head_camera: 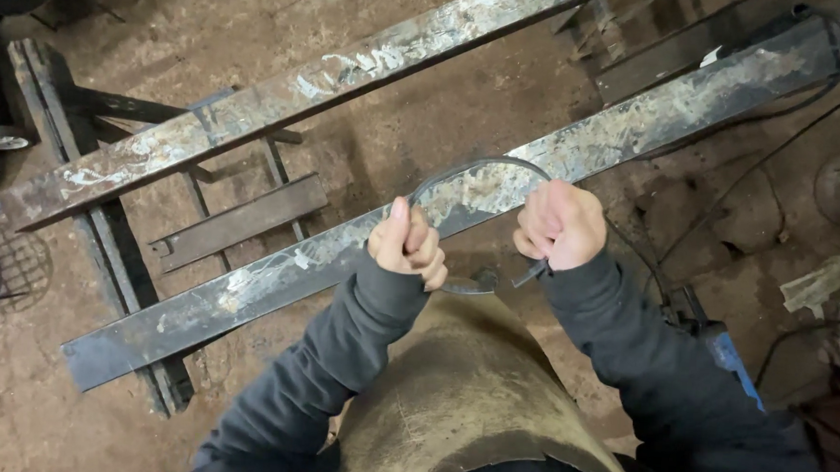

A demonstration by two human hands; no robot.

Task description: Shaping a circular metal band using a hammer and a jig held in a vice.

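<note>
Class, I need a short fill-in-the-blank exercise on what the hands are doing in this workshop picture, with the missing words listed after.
1. Both hands grip a thin dark strip bent into a ____.
2. The left hand and right hand are above a long ____ bar.
3. A second bar lies ____ to it.

Missing words: loop; metal; parallel

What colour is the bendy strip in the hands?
Dark grey, almost black strip, seen from the head view.

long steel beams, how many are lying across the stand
2. The near beam runs just beyond both hands; the far beam lies parallel above it. Both run off frame at the upper right.
</note>
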